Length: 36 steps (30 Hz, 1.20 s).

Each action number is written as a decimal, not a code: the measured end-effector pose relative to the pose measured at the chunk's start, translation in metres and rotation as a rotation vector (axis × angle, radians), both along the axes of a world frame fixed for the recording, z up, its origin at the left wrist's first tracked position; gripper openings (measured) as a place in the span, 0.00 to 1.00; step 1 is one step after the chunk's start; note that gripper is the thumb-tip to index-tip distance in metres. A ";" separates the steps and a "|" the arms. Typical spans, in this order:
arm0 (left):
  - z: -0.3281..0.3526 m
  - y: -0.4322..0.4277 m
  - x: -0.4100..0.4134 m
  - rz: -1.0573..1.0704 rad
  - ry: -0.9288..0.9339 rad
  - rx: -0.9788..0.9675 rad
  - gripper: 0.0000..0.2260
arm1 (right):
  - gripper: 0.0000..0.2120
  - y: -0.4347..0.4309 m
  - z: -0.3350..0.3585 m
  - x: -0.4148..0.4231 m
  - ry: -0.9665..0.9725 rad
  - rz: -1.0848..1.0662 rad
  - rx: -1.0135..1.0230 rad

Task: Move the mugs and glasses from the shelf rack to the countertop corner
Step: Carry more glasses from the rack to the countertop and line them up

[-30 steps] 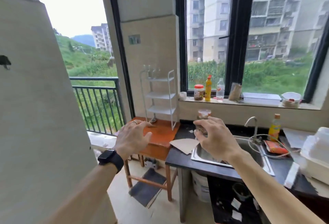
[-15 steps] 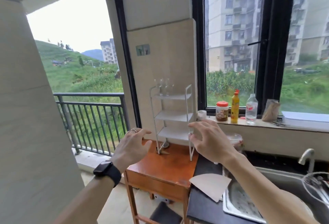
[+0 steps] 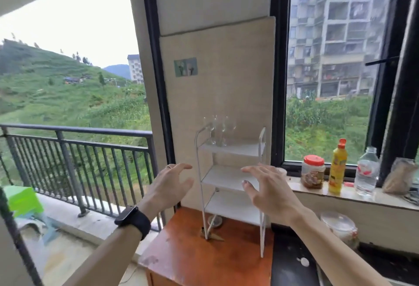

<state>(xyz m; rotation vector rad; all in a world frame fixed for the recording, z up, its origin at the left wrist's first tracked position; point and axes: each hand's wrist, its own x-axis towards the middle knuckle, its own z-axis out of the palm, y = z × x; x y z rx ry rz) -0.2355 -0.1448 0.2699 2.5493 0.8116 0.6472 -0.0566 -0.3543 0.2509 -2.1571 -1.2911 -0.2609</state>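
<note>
A white three-tier shelf rack (image 3: 231, 149) stands on a small orange-brown wooden table (image 3: 192, 254) against the wall. Clear stemmed glasses (image 3: 217, 130) stand on its top shelf; the two lower shelves look bare. My left hand (image 3: 169, 187), with a ring and a black watch on its wrist, hovers left of the rack, fingers spread and holding nothing. My right hand (image 3: 269, 189) is raised in front of the middle shelf, fingers apart, also holding nothing. The dark countertop (image 3: 292, 260) begins just right of the table, with a lidded clear jar (image 3: 340, 224) on it.
On the window sill (image 3: 353, 197) stand a red-lidded jar (image 3: 313, 171), a yellow bottle (image 3: 337, 166), a water bottle (image 3: 366, 171) and a brown bag (image 3: 400, 175). A balcony railing (image 3: 74, 149) runs at the left. A green box (image 3: 21, 199) lies on the balcony floor.
The view has moved closer and turned left toward the rack. My right hand let go of the lidded jar it carried; both hands have risen toward the rack.
</note>
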 end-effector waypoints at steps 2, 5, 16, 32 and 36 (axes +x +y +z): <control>-0.001 0.032 0.028 -0.021 -0.034 -0.028 0.19 | 0.21 0.028 -0.007 0.017 0.017 -0.018 -0.012; -0.002 0.077 0.075 -0.087 -0.097 -0.122 0.19 | 0.21 0.071 -0.016 0.043 0.041 -0.063 -0.006; 0.000 0.184 0.233 -0.237 -0.148 -0.459 0.26 | 0.16 0.199 -0.004 0.125 0.298 -0.294 0.199; -0.020 0.220 0.313 -0.135 -0.428 -0.810 0.11 | 0.10 0.305 -0.001 0.213 0.810 -0.081 0.408; -0.026 0.220 0.315 -0.128 -0.433 -0.747 0.17 | 0.12 0.305 0.007 0.211 0.882 0.000 0.402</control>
